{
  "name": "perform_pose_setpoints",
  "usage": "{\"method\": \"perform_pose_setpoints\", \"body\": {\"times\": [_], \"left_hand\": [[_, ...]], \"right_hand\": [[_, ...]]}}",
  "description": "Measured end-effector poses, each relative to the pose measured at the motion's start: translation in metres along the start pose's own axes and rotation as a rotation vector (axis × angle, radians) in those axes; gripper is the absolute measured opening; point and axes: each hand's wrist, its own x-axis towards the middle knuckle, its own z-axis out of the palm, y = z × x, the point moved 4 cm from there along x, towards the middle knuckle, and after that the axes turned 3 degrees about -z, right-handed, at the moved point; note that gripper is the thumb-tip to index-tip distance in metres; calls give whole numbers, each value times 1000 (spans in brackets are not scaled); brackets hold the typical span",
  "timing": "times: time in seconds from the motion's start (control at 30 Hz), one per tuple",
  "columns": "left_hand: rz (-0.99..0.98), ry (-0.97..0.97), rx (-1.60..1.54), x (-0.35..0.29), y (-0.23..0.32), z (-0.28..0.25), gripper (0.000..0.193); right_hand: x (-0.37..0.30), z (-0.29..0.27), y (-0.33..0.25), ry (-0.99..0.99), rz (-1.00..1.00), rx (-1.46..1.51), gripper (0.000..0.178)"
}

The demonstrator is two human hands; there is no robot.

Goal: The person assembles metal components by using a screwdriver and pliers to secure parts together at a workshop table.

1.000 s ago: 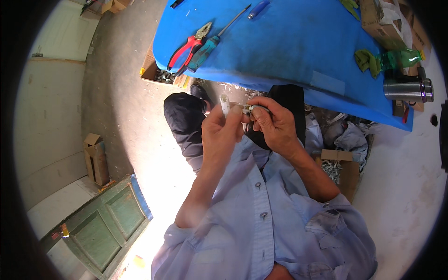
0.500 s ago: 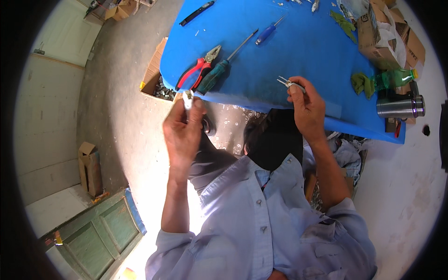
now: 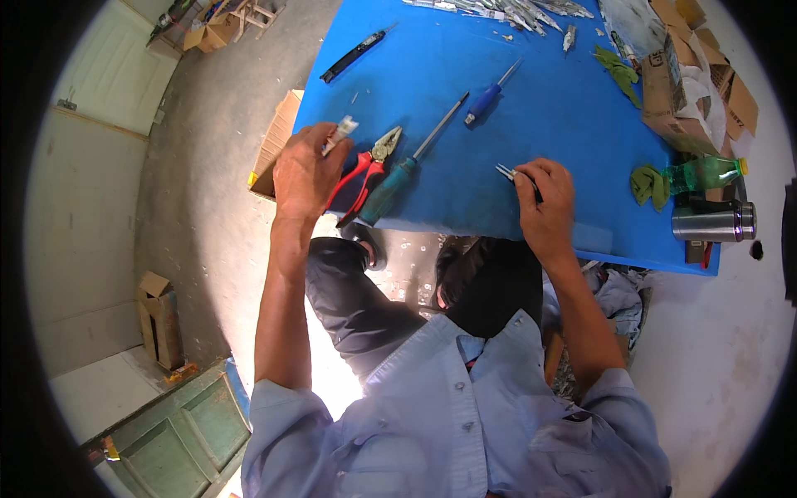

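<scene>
My left hand (image 3: 305, 173) is over the table's near left edge, closed round a small whitish piece (image 3: 344, 129) that sticks out past the fingertips. Its kind is not clear. Close beside this hand lie red-handled combination pliers (image 3: 357, 178) and a screwdriver with a teal handle (image 3: 388, 191). Farther right, my right hand (image 3: 546, 195) pinches a small piece with two thin pale prongs (image 3: 505, 172) pointing left. Something dark shows between those fingers, and the rest of the piece is hidden.
On the blue table (image 3: 581, 116) lie a blue-handled screwdriver (image 3: 490, 95), a black pen-shaped tool (image 3: 353, 58) and a heap of silvery pieces (image 3: 515, 12). Along the right stand a cardboard box (image 3: 668, 104), a green bottle (image 3: 706, 174) and a steel flask (image 3: 712, 222). Another carton (image 3: 267, 158) sits left of the table.
My left hand has moved forward and left with the whitish piece, turning its back upward. My right hand has shifted slightly and rotated, keeping the pronged piece. The view takes in more of the table's far side.
</scene>
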Motion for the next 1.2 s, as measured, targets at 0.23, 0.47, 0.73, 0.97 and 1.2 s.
{"method": "perform_pose_setpoints", "body": {"times": [0.23,0.47,0.73,0.97,1.2], "left_hand": [[-37,-34,-197,3,-15,14,21],[53,-24,-53,4,-11,14,16],[77,-58,2,6,-14,11,14],[-85,-110,-265,-3,-2,-1,27],[-210,-226,-701,-15,11,-7,29]], "right_hand": [[1,-4,-3,22,6,-48,7],[2,-9,-3,29,19,-39,9],[-5,-7,1,95,37,9,13],[-6,-10,6,140,45,-2,18],[-8,0,-3,282,-34,86,18]]}}
